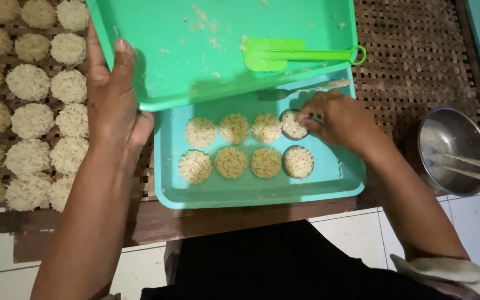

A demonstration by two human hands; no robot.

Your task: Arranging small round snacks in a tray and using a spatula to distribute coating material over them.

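Round metal ring mould (294, 124) packed with noodles is sitting far-right in the turquoise plastic tray (256, 191) — right hand (334, 118) is pinching its rim with narrowed fingers; left hand (112, 97) is gripping the green tray (218, 39). Judging by this, lifting the ring straight off looks next.

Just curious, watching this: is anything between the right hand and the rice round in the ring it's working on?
Nothing visible. The right hand already rests its fingertips on the rice round; the fork lies just behind it, not between.
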